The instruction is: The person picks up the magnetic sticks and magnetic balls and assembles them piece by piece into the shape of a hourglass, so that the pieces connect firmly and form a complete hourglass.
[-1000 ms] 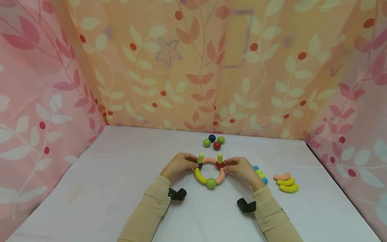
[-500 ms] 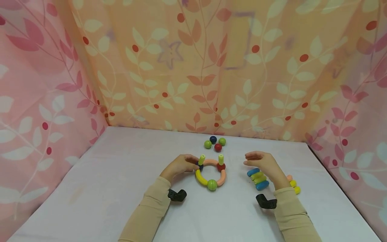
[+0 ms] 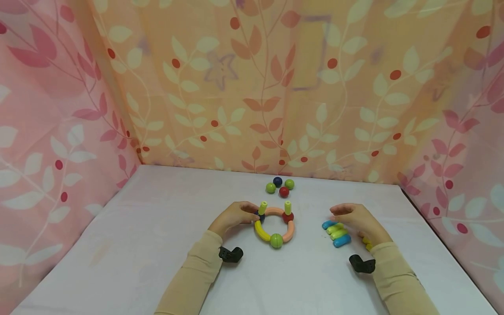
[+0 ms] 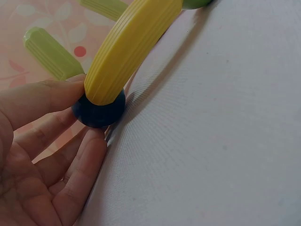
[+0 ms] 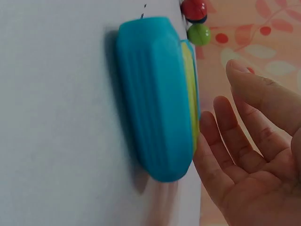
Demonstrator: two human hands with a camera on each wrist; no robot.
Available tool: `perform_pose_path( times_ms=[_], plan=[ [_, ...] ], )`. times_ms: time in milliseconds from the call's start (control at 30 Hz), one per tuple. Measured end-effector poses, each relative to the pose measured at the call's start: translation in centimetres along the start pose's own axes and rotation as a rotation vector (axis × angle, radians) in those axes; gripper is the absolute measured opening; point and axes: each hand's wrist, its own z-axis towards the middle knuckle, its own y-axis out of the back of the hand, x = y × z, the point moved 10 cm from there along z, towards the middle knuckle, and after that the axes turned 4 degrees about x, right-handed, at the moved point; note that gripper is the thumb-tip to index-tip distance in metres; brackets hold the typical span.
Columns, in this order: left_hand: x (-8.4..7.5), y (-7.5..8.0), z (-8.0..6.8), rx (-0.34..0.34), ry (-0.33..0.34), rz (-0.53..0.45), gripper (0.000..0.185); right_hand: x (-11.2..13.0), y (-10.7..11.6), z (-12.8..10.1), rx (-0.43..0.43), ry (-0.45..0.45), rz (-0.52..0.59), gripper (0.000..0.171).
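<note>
A ring of curved pieces and balls lies on the table: a yellow curved piece (image 3: 261, 231), pink curved pieces (image 3: 290, 232), a green ball (image 3: 276, 240), a red ball (image 3: 288, 217) and a navy ball (image 4: 99, 113). Light-green sticks (image 3: 288, 208) rise from the red and navy balls. My left hand (image 3: 236, 214) pinches the navy ball between thumb and fingers. To the right, my right hand (image 3: 360, 221) hovers with loose fingers, holding nothing, at the far end of a row of blue sticks (image 5: 155, 99) and green sticks (image 3: 339, 233).
Beyond the ring sits a cluster of loose balls (image 3: 284, 191) in red, navy and green. Yellow curved pieces (image 3: 367, 242) are partly hidden by my right wrist. Patterned curtains (image 3: 252, 87) border the white table (image 3: 157, 197) at the back and sides.
My right hand has let go of the ring's red ball and moved right to the blue and green sticks. The left hand stays on the navy ball.
</note>
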Motion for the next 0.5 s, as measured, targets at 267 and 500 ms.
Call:
perform_pose_path(
  times_ms=[267, 500],
  plan=[
    [-0.1, 0.0, -0.1, -0.002, -0.002, -0.008, 0.035, -0.7, -0.5, 1.1, 0.045, 0.002, -0.017, 0.048],
    [0.2, -0.1, 0.1, -0.008, 0.011, -0.025, 0.034, -0.9, -0.9, 1.9, 0.055, -0.015, -0.028, 0.044]
  ],
)
